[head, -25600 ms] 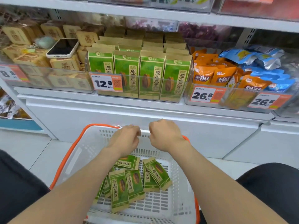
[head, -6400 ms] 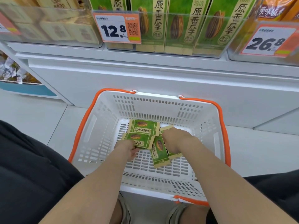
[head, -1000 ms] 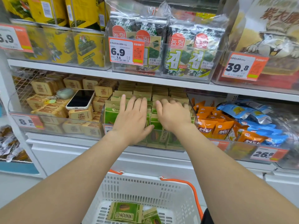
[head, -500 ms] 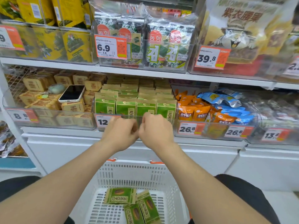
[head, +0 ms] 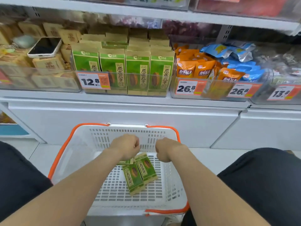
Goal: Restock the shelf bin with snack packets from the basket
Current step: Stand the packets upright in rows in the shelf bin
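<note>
A white basket [head: 81,154] with orange handles stands on the floor below the shelf. Two green snack packets [head: 140,173] lie side by side on its bottom, and a third packet [head: 126,161] peeks out from under my left hand. My left hand [head: 127,146] hovers over that packet, fingers curled loosely downward and holding nothing that I can see. My right hand [head: 167,150] hangs to the right of the packets, also loosely curled and holding nothing. The clear shelf bin [head: 123,93] above holds upright rows of the same green packets [head: 137,69].
A phone [head: 44,47] lies on brown boxes in the bin to the left. Orange and blue packets [head: 211,67] fill the bin to the right. A white cabinet front [head: 123,115] rises behind the basket. My dark-clothed knees flank the basket.
Both hands have dropped from the front of the shelf bin into the basket. The view has tilted down, so the upper shelf is mostly out of sight.
</note>
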Tool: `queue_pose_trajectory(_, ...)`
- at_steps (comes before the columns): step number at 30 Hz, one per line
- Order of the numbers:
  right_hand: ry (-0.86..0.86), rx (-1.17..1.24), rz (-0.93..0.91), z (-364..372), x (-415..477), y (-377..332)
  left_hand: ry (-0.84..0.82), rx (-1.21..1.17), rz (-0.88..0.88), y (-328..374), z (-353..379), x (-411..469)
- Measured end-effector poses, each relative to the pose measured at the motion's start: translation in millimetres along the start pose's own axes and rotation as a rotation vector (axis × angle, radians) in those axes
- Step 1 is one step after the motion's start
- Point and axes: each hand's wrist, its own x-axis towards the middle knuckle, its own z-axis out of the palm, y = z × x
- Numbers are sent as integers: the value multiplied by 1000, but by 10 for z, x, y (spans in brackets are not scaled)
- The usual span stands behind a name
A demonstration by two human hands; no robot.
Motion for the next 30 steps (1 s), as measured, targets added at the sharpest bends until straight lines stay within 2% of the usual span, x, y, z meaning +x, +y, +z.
queue_pose_trajectory(3, -73, 24, -1, 125, 128, 59, -244, -70, -108, -160, 461, 97)
queue_pose_trajectory(5, -69, 38, -10, 174, 209, 56, -344, -116, -195, -175, 728, 97)
queue_pose_trajectory(9, -64, 83, -32, 173, 340, -13, -424, -323, -437, -236, 1383, 233)
queue_pose_trajectory(11, -65, 97, -41, 168, 408, -57, -459, -466, -547, -503, 2030, 490)
queue_pose_trajectory(13, -58, 89, -58, 173, 482, -114, -487, -748, -697, -570, 2307, 522)
queue_pose_trajectory(15, -45, 92, -78, 176, 528, -164, -498, -911, -805, -685, 2603, 644)
queue_pose_trajectory(17, -24, 97, -103, 172, 563, -200, -472, -1049, -867, -572, 2360, 536)
queue_pose_trajectory(20, -10, 108, -124, 165, 581, -230, -297, -1220, -917, -399, 1982, 424)
queue_pose_trajectory(22, -9, 100, -124, 153, 590, -224, -162, -1238, -953, -266, 1725, 340)
queue_pose_trajectory(27, -4, 89, -106, 116, 587, -196, 60, -1316, -974, -434, 1672, 438)
queue_pose_trajectory(30, -1, 96, -98, 103, 544, -201, 79, -1195, -983, -446, 1432, 294)
